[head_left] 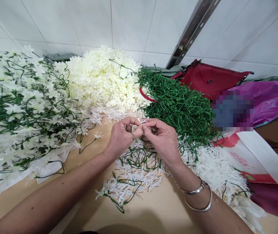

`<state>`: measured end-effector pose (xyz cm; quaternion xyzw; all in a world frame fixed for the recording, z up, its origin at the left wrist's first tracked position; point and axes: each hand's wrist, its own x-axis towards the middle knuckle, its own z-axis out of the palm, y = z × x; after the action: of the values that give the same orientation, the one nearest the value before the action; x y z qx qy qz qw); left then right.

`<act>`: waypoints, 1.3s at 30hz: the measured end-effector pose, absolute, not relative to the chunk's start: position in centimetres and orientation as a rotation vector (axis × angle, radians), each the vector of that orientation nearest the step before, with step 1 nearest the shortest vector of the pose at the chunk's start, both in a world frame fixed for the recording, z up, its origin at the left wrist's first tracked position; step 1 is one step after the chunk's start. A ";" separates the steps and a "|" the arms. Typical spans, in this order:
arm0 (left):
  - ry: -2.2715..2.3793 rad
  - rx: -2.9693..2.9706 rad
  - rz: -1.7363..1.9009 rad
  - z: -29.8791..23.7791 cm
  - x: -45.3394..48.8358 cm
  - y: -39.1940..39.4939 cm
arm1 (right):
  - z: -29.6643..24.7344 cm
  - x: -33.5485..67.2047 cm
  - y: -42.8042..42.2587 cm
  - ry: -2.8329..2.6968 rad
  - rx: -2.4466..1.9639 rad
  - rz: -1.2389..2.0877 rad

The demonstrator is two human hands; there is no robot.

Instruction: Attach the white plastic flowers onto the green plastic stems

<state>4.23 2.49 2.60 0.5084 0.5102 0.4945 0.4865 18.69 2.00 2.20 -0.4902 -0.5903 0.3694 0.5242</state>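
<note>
My left hand [121,135] and my right hand [162,138] meet above the wooden table [153,211], fingertips pinched together on a small white plastic flower piece [141,123] and a thin green stem [134,137]. Both hands are closed in a pinch. Two silver bangles [199,198] ring my right wrist. Under the hands lies a loose heap of white spiky flower parts mixed with green stems [134,175].
Finished white flower garlands [19,107] pile at the left. Loose cream petals [102,78] are heaped at the back centre, bare green stems [180,104] right of them. A red bag [209,79], purple plastic [271,97] and a red-white bag [258,159] lie at the right against a tiled wall.
</note>
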 end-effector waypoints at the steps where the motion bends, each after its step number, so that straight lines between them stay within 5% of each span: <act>1: 1.243 1.241 1.202 2.6 4.3 2.5 | 2.2 18.7 2.0 -1.406 -1.174 0.889; 21: 1.085 1.246 1.165 1.4 3.9 2.8 | 2.5 19.2 2.6 -1.265 -1.143 1.154; 31: 1.193 1.434 1.163 1.9 3.6 2.3 | 3.1 19.7 2.0 -1.597 -1.207 0.837; 39: 1.152 1.353 1.130 1.7 3.8 2.5 | 2.8 19.4 2.1 -1.532 -1.175 0.906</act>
<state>3.80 2.48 1.66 0.5583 0.4753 0.4662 0.4950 19.43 2.13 2.83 -0.4825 -0.6287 0.3717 0.4834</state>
